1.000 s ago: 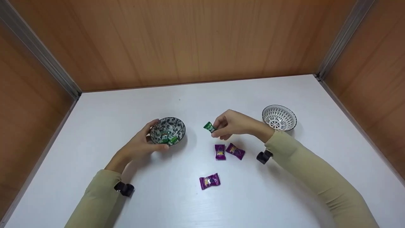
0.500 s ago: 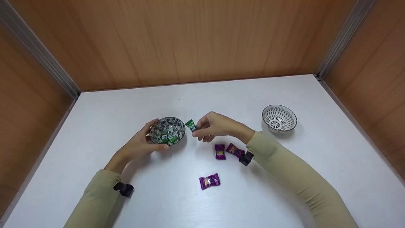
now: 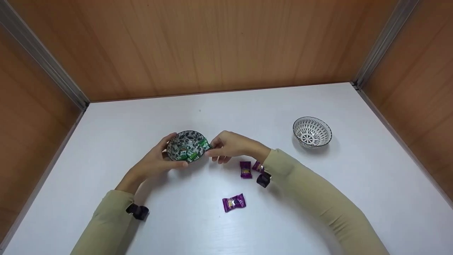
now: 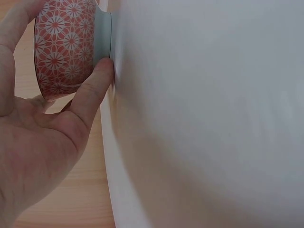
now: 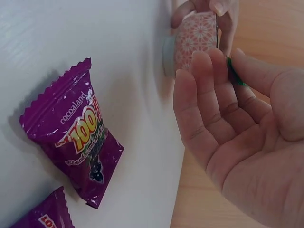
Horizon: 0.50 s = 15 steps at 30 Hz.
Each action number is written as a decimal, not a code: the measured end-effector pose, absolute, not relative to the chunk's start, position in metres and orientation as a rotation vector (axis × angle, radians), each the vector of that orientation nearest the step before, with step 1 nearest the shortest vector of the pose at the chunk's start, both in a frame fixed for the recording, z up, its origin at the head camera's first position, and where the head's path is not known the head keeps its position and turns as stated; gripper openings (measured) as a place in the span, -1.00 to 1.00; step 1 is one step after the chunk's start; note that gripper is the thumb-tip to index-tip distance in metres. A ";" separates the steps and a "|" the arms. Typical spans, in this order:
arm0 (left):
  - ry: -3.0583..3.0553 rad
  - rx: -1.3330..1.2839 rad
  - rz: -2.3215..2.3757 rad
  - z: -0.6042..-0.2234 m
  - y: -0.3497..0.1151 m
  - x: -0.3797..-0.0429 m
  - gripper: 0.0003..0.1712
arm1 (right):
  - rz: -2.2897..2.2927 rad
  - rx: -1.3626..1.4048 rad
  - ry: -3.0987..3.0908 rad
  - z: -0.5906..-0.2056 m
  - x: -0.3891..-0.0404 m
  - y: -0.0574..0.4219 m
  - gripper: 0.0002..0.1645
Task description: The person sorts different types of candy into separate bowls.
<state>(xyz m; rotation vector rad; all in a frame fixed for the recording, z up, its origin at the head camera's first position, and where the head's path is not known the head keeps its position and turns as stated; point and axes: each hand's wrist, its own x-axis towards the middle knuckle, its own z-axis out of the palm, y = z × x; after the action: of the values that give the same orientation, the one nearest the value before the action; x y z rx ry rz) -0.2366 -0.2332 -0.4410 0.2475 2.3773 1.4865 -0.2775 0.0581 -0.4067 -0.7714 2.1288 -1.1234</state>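
Observation:
My left hand (image 3: 154,162) holds a small patterned bowl (image 3: 185,140) by its side, thumb in front and fingers behind. The bowl's outside is red with white flowers, as the left wrist view shows on the bowl (image 4: 66,52); it stands on the table. Green wrapped candies (image 3: 192,156) lie inside it. Between thumb and forefinger, my right hand (image 3: 231,144) pinches another green wrapped candy (image 3: 204,143) over the bowl's right rim. Only a sliver of this candy (image 5: 233,75) shows in the right wrist view, the rest hidden by fingers.
Two purple blackcurrant candies (image 3: 245,170) lie below the right wrist, one partly covered by the wrist camera. A third purple candy (image 3: 234,203) sits nearer the front. At the right stands a black-and-white bowl (image 3: 312,132). Wooden panels (image 3: 226,46) wall the table's back and sides.
My right hand has moved left with the green candy, from above the purple candies to the patterned bowl's rim. My left hand and the bowl have stayed in place.

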 end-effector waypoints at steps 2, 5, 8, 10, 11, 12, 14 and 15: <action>2.377 0.248 1.488 -0.441 -0.233 -0.236 0.37 | -1.120 -0.775 2.137 -0.407 -0.278 0.055 -0.62; 2.368 0.255 1.503 -0.441 -0.233 -0.236 0.38 | -1.128 -0.757 2.147 -0.408 -0.277 0.051 -0.60; 2.368 0.257 1.505 -0.441 -0.233 -0.236 0.38 | -1.136 -0.738 2.163 -0.409 -0.276 0.048 -0.58; 2.377 0.251 1.496 -0.441 -0.233 -0.236 0.39 | -1.135 -0.738 2.178 -0.409 -0.276 0.047 -0.56; 2.381 0.251 1.489 -0.441 -0.233 -0.236 0.39 | -1.136 -0.737 2.185 -0.409 -0.277 0.047 -0.56; 2.388 0.245 1.483 -0.441 -0.234 -0.236 0.39 | -1.135 -0.736 2.194 -0.409 -0.277 0.047 -0.57; 2.390 0.244 1.480 -0.441 -0.234 -0.236 0.39 | -1.136 -0.732 2.205 -0.409 -0.277 0.046 -0.56; 2.390 0.250 1.478 -0.441 -0.234 -0.236 0.39 | -1.140 -0.728 2.207 -0.408 -0.277 0.045 -0.56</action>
<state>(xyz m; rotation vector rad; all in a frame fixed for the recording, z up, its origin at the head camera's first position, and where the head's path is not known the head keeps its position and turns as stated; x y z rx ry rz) -0.2361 -0.2345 -0.4406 0.2496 2.3898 1.4780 -0.2774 0.0452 -0.4085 -0.7276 2.2069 -1.1395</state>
